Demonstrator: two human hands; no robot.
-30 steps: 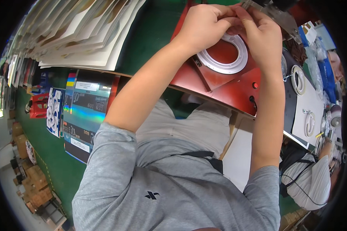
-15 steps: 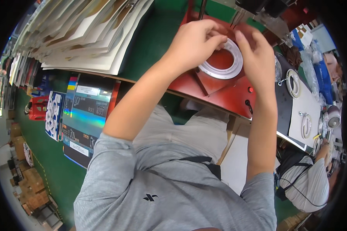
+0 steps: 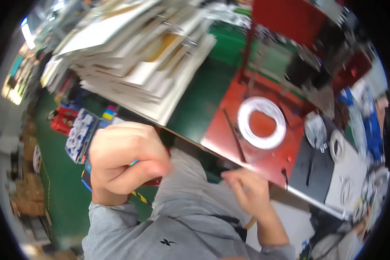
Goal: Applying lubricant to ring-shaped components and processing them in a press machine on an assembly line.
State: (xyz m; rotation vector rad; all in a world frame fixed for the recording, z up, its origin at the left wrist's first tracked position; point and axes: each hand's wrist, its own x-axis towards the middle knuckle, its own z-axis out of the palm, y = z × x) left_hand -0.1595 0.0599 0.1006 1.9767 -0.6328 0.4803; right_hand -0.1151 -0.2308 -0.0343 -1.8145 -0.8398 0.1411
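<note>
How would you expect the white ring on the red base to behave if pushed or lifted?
The white ring probably keeps its shape when lifted, as its outline looks round. It appears to lie flat on the red base, so a push would likely slide it, not tip it. Its open middle suggests modest weight.

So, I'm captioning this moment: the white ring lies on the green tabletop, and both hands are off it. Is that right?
Not quite: in the head view the white ring lies on the red base. The rest stands: the left hand and right hand are both off it.
</note>
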